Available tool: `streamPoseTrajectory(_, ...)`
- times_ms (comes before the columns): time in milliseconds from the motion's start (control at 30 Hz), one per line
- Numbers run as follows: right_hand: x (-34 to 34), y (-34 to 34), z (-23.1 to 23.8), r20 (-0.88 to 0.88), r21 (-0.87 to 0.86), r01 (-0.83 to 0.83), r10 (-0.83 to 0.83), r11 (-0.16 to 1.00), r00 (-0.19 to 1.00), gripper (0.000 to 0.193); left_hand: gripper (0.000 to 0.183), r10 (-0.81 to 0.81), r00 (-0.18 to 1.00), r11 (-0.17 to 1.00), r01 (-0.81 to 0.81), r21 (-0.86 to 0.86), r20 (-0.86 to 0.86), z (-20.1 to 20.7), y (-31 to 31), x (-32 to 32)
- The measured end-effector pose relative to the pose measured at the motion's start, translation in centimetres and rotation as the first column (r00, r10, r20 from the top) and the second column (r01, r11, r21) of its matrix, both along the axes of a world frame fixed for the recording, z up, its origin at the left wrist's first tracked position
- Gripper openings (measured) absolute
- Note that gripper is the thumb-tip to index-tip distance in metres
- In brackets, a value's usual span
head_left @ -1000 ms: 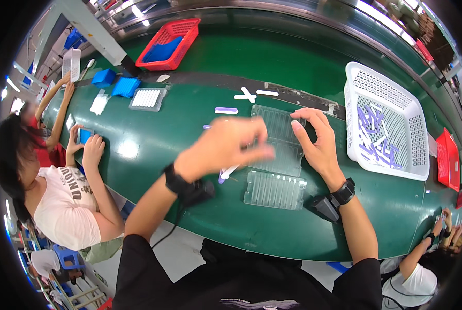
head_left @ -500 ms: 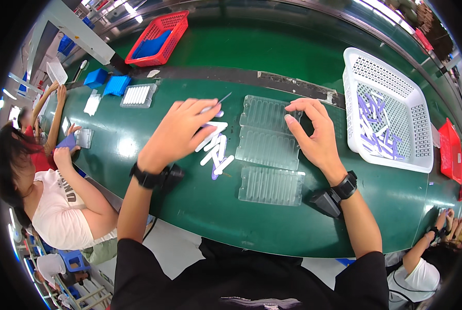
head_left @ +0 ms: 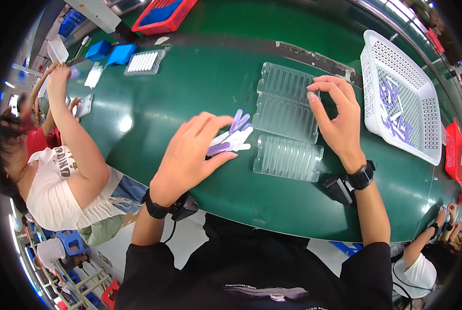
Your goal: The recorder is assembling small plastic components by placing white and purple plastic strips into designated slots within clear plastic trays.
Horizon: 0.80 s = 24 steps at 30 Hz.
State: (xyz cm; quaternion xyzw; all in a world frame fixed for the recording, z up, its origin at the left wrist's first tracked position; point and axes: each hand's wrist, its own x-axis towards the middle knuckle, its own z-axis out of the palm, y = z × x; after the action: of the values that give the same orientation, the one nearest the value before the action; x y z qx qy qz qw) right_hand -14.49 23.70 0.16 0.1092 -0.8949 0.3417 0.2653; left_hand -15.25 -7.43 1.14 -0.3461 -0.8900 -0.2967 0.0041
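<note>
My left hand point(head_left: 192, 150) curls around a loose bunch of white and purple flat sticks point(head_left: 234, 138) on the green table. Its thumb is on the near side of the bunch and its fingers on the far side, so part of the bunch is hidden. Just right of it lie three clear plastic trays with long grooves: a far tray point(head_left: 282, 80), a middle tray point(head_left: 284, 118) and a near tray point(head_left: 288, 159). No sticks show in them. My right hand point(head_left: 339, 116) has its thumb and forefinger bent and apart at the right end of the far tray, seemingly touching its edge.
A white mesh basket point(head_left: 431, 132) with more sticks stands at the right, a red basket point(head_left: 454, 155) beyond it. Far left are another red basket point(head_left: 171, 23), blue blocks point(head_left: 121, 55) and a filled tray point(head_left: 144, 63). A co-worker point(head_left: 60, 181) sits at the left.
The view has shifted. My left hand has come nearer, and the spread sticks are now bunched together in it. My right hand stays by the trays. The co-worker's arm has reached out.
</note>
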Motion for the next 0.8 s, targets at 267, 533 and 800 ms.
streamPoseTrajectory(267, 2.6, -6.6, 1.6, 0.153, 0.288, -0.404, 0.374, 0.868, 0.915, 0.020, 0.041, 0.235, 0.951, 0.954, -0.265, 0.139, 0.199, -1.2, -2.4, 2.3)
streamPoseTrajectory(533, 0.8, -9.4, 1.1, 0.211, 0.357, -0.434, 0.381, 0.828, 0.900, 0.016, 0.022, 0.362, 0.912, 0.871, -0.405, 0.279, 0.193, -3.4, -2.7, 4.0)
streamPoseTrajectory(800, 0.1, -8.6, 0.8, 0.223, 0.124, -0.385, 0.352, 0.915, 0.909, 0.008, 0.007, 0.424, 0.843, 0.733, -0.535, 0.420, 0.332, -3.0, -2.4, 3.9)
